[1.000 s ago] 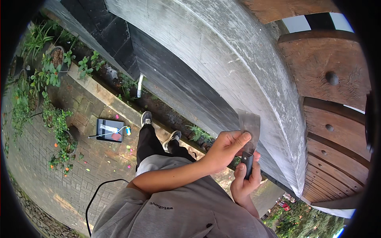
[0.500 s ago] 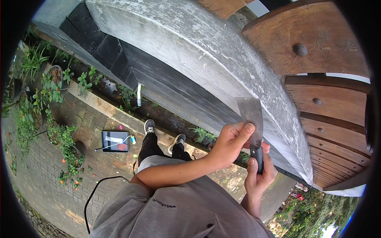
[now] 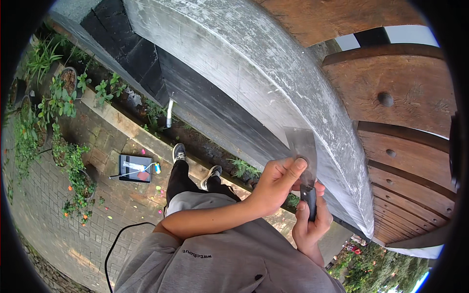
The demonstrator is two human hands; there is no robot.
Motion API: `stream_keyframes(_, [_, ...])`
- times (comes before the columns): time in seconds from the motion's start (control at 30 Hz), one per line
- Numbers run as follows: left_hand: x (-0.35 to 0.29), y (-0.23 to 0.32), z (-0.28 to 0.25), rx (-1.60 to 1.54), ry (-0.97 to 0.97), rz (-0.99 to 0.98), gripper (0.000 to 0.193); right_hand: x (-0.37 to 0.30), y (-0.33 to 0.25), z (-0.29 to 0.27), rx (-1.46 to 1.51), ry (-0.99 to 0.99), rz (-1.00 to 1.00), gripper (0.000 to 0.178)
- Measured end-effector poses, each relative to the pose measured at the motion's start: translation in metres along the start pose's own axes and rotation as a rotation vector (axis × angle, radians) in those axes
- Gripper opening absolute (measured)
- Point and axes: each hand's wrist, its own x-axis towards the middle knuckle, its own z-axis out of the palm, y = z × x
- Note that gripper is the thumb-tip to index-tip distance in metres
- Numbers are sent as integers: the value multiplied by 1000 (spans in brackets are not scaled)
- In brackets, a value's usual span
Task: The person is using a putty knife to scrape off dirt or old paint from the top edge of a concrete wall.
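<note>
A putty knife (image 3: pixel 304 142) with a broad grey metal blade and a black handle is held up in front of me, blade away from me. My left hand (image 3: pixel 279 183) pinches the blade near its base, the thumb lying on the metal. Around the black handle, the fingers of my right hand (image 3: pixel 312 222) are closed. Behind the blade runs the edge of a grey concrete ledge (image 3: pixel 288 63) with a worn, patchy surface. Whether the blade touches the ledge, I cannot tell.
Wooden slats (image 3: pixel 395 90) with round holes rise above the ledge on the right. On the paving lies a black paint tray (image 3: pixel 146 177) with a roller (image 3: pixel 117 177) across it. Potted plants (image 3: pixel 73 161) stand left; a white pipe (image 3: pixel 170 113) leaves the wall above a planted gutter.
The view has shifted slightly, so more of the slats show at the upper right. Both hands keep their hold on the putty knife, with little change in its pose.
</note>
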Motion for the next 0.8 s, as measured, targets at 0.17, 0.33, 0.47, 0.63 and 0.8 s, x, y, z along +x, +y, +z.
stream_keyframes(0.17, [9,40,-3,-44,25,97,42,45,-37,13,13,-33,-75,36])
stream_keyframes(0.33, [9,59,-20,-83,54,78,43,51,-43,38,-3,-26,-149,35])
stream_keyframes(0.47, [-2,43,-13,-20,64,-37,43,22,-37,31,-16,65,-23,29])
stream_keyframes(0.63, [17,111,-32,-8,82,128,46,87,-85,62,-16,-12,-178,31])
stream_keyframes(0.8, [-1,100,-31,30,65,14,46,63,-85,63,1,36,-182,28])
